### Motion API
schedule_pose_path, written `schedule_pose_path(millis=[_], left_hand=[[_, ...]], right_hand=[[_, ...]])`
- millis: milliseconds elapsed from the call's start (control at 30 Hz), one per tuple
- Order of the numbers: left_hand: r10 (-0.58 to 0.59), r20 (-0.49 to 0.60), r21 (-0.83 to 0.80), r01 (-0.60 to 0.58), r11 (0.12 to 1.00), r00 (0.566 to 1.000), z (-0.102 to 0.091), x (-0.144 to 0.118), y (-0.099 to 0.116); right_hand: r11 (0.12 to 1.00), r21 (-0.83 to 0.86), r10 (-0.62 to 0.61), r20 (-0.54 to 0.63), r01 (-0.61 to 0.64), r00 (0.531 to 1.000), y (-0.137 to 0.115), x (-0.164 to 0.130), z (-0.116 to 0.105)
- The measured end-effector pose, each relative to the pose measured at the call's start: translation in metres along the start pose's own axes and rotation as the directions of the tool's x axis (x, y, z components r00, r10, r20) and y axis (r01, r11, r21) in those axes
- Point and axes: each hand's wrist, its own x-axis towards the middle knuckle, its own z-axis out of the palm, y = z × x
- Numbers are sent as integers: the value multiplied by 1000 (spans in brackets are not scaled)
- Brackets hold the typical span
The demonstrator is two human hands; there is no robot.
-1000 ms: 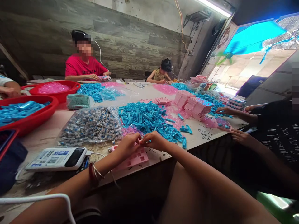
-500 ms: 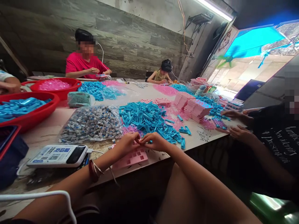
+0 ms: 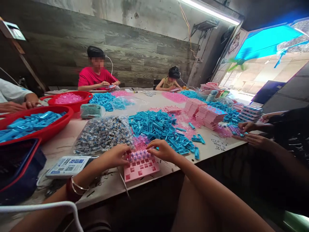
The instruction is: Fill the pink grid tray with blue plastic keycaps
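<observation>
— From the head view, what are the hands on?
— A pink tray at the near edge of the counter; the left hand rests at its left top corner, fingers curled down onto the small pieces in the top rows; whether they pinch one I cannot tell.
— And the other?
— The right hand lies at the tray's upper right, fingers loosely spread and bent, tips near the filled row; nothing visibly gripped.
— What lies round about?
— A heap of blue parts just beyond the tray; a clear bag of grey-blue pieces to its left; a white box beside the left wrist; red basins further left; stacked pink trays to the right, where another person's hands work; two more people sit at the far side.
</observation>
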Motion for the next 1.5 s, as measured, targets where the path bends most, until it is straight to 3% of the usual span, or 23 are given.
schedule_pose_path(millis=[133,367,600,833,933,1033,1167,1233,1400,1500], left_hand=[[-33,-33,-44,31,999,999,7,-2,3],[-8,-128,-87,-3,996,992,14,-6,13],[-47,-137,-83,36,996,989,17,-5,16],[-100,-160,-259,56,964,982,11,-5,13],[-180,-49,-463,137,876,982,12,-3,10],[-225,68,-666,212,715,972,17,-1,9],[-214,86,-782,199,591,973,22,-1,11],[-200,66,-797,172,579,977,22,-1,14],[-185,-17,-762,107,639,983,19,-4,20],[-192,-50,-748,90,657,980,19,-4,23]], right_hand=[[962,-140,-222,95,234,970,-19,9,16],[938,-255,-149,320,237,936,-29,16,27],[939,-282,-99,325,196,941,-25,18,26],[955,-223,-148,220,197,964,-30,16,14],[957,-210,-159,194,199,968,-36,13,7],[957,-213,-158,188,197,969,-40,11,3],[943,-249,-181,166,219,969,-44,9,3],[939,-272,-174,152,210,973,-44,8,4],[945,-326,41,188,24,981,-44,6,4],[940,-333,16,253,71,967,-44,6,3]])
